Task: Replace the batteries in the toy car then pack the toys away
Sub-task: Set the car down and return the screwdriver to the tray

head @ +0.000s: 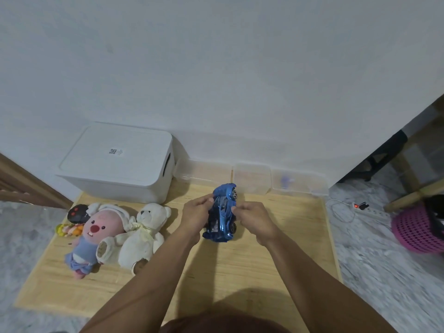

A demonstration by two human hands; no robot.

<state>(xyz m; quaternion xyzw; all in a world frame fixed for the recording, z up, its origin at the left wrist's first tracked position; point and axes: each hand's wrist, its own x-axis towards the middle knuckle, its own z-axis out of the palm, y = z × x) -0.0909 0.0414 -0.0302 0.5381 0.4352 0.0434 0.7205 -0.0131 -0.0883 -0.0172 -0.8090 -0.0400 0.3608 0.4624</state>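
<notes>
The blue toy car (pixel 222 212) is held above the wooden board (pixel 276 248), turned on its side with two wheels facing right. The left hand (pixel 195 213) grips its left side and the right hand (pixel 252 218) pinches its right side. On the board, to the left, lie a white teddy bear (pixel 144 234) and a pink plush (pixel 93 236); behind them stands a closed white box (pixel 120 162).
</notes>
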